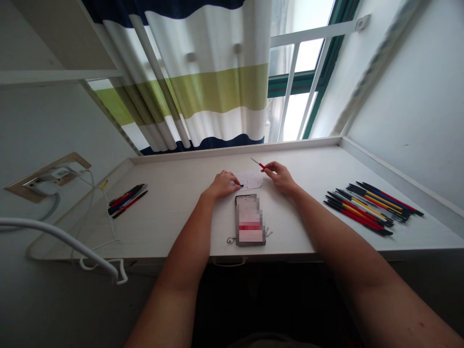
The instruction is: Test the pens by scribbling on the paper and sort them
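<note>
My right hand [278,176] pinches a slim red pen-like stick [261,166] with a thin pale shaft pointing up and to the left. Across from it, my left hand [223,184] has its fingertips closed on a small black piece [241,185] that looks like a pen cap; most of it is covered by the fingers. Between both hands lies a white sheet [250,181] with small dark marks, its left edge by my left fingers. Just below the sheet, a phone [250,220] lies face up, its screen blurred out.
Several black, red, yellow, blue and white pens [369,203] lie in a row at the right of the white desk [174,198]. A smaller group of pens [126,200] is at the left. White cables [105,193] run from a wall socket [49,176] over the left edge.
</note>
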### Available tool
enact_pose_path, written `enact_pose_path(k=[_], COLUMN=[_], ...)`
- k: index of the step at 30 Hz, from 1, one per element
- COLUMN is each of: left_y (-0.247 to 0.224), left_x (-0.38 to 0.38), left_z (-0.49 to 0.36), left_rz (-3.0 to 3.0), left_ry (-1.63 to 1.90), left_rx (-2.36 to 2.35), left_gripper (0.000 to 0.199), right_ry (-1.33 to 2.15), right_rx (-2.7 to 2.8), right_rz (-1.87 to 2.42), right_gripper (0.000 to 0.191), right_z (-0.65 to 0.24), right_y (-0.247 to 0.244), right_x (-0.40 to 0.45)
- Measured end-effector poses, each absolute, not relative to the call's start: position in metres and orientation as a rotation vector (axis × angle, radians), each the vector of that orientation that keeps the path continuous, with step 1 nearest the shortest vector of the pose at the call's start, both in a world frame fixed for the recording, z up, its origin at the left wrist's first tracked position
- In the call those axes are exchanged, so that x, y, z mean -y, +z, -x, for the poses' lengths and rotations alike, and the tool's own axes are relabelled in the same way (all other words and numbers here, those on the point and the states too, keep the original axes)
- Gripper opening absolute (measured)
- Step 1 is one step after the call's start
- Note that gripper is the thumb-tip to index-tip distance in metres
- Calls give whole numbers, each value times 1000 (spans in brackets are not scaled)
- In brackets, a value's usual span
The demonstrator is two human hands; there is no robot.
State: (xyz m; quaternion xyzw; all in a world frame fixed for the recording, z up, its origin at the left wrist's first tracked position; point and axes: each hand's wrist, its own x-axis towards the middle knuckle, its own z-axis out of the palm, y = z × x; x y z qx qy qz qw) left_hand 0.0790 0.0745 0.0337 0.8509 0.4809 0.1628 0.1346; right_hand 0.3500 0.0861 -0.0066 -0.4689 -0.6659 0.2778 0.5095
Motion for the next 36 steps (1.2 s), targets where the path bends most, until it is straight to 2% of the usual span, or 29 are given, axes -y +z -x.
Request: enact_pose_path(k=[3,10,18,27,36], left_y=[30,35,39,38,38], left_x=[-77,-77,-73,-74,-73], left_z=[-81,-82,-83,-83,-85], left_rz=[-2384,-2345,-2378,-2379,-2405], left_ry=[607,886,852,856,858], left_rx=[-1442,-1473,-1430,-1416,-1393], left_gripper=[13,15,15,15,15], right_ry=[778,490,413,499,296], right_rx=[1559,1825,1889,1883,2000], right_rz=[1028,1309,1372,1323,1346], right_gripper=[21,8,9,7,10], right_z=[-347,-345,-343,-342,-344], right_y=[-6,-4,2,-1,5], right_x=[-85,-80,-75,-77,-72])
